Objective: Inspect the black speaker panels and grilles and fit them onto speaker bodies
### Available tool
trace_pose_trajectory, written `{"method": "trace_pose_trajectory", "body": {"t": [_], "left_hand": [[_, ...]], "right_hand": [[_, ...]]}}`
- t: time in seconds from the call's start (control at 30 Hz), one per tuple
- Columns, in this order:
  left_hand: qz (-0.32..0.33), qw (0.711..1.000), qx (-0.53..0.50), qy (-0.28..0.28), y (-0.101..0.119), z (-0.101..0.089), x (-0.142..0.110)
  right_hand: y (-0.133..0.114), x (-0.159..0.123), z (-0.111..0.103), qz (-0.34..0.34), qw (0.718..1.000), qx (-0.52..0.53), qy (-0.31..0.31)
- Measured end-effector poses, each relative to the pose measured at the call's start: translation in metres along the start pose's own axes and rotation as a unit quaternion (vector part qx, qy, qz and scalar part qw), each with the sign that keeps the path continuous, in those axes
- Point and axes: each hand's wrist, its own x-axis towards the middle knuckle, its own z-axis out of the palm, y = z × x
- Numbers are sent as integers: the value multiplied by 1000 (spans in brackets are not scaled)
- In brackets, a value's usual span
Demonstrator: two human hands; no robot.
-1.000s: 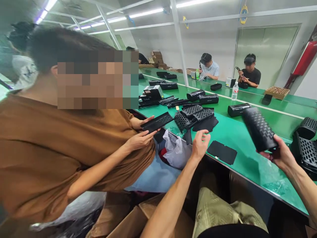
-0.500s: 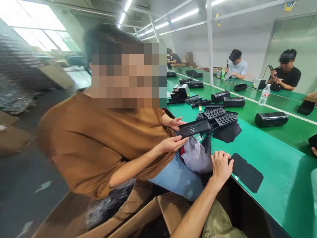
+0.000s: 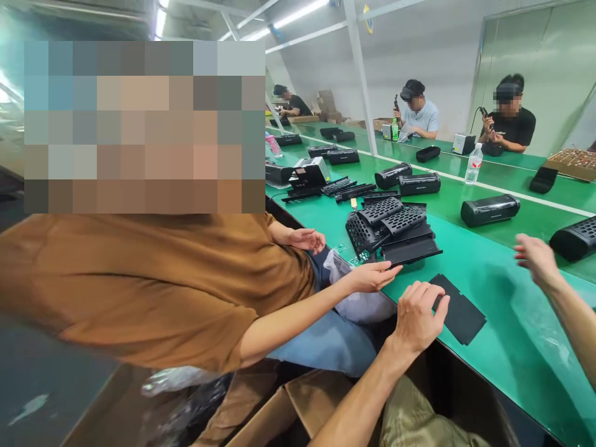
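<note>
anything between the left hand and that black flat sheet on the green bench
Nothing visible does. The left hand sits right at the edge of the black flat sheet on the green bench top. The co-worker's hand lies apart, beside the black perforated covers.

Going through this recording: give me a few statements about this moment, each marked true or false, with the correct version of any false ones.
The left hand is at the edge of a flat black sheet. True.
The right hand is gripping a black cylinder. False: the right hand is empty, raised over the green bench near a perforated black cylinder.
A co-worker's hand reaches toward a pile of perforated black panels. True.
A water bottle lies on its side. False: the water bottle stands upright.
</note>
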Motion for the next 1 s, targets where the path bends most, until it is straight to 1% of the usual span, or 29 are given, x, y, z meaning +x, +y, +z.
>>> {"method": "trace_pose_trajectory", "body": {"t": [0.07,0.1,0.17,0.23,0.3,0.33,0.4,0.5,0.53,0.57,0.63,0.67,0.7,0.73,0.77,0.8,0.87,0.9,0.93,0.97,1.0], "left_hand": [[-21,998,-53,0,7,-12,-10],[-36,996,-80,-3,11,-16,-16],[-68,989,-127,-9,19,-21,-31],[-102,981,-166,-13,23,-24,-46],[-146,965,-218,-7,18,-28,-56],[-174,950,-259,-9,11,-32,-59],[-229,911,-341,-18,-11,-43,-58],[-301,850,-432,-20,-47,-54,-53],[-320,834,-449,-17,-53,-53,-52],[-340,815,-469,-26,-55,-49,-52],[-365,788,-494,-35,-45,-37,-49],[-375,781,-499,-21,-36,-29,-44],[-388,768,-510,7,-25,-22,-37],[-405,745,-528,45,-15,-14,-27],[-424,712,-554,87,-6,-7,-14],[-443,668,-584,127,0,-1,0],[-472,575,-643,180,6,7,32],[-479,540,-665,191,7,8,47],[-482,513,-684,191,7,7,61],[-484,490,-704,175,9,4,72],[-483,468,-725,148,11,0,82]], "right_hand": [[-7,9,35,-3,999,-27,-44],[-15,15,56,-17,996,-39,-72],[-34,27,96,-69,988,-59,-129],[-53,37,127,-123,973,-78,-180],[-66,45,146,-164,955,-99,-227],[-67,49,152,-179,945,-111,-249],[-63,58,157,-198,926,-135,-291],[-46,73,153,-198,903,-159,-347],[-41,78,147,-192,897,-163,-363],[-37,83,139,-182,894,-164,-376],[-35,88,118,-153,895,-159,-387],[-37,88,106,-132,901,-153,-384],[-41,86,93,-108,908,-147,-376],[-46,81,81,-82,917,-138,-364],[-53,75,70,-56,927,-128,-349],[-61,66,61,-32,934,-119,-335],[-78,44,49,6,945,-102,-309],[-87,32,46,23,950,-93,-298],[-96,19,44,43,952,-85,-291],[-104,7,43,66,952,-78,-288],[-112,-4,42,90,949,-71,-293]]}}
